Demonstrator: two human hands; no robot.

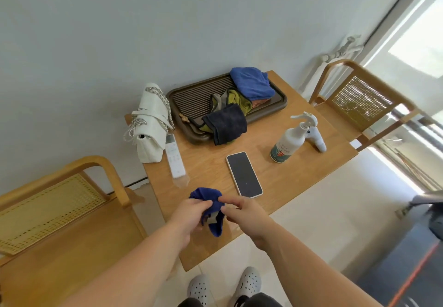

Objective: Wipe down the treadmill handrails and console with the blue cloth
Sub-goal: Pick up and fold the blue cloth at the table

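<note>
**While I Gathered the Blue Cloth**

As my two hands met over the near edge of the table, my left hand gripped the blue cloth from the side and my right hand pinched its upper fold between thumb and forefinger. The cloth was crumpled and hung just above the table, not yet at the treadmill. To do this step well, I judged that I should fold it into a flat pad with no loose corner, so it would slide cleanly along a handrail.

Then I counted outward: one phone, one remote, one spray bottle, one white bag, one tray. On the tray lay at least three more cloths: a second blue one, a dark one, a green one. Two chairs stood beside the table, the left chair and the right chair. At the right edge was a dark surface with an orange line, probably the treadmill.
</note>
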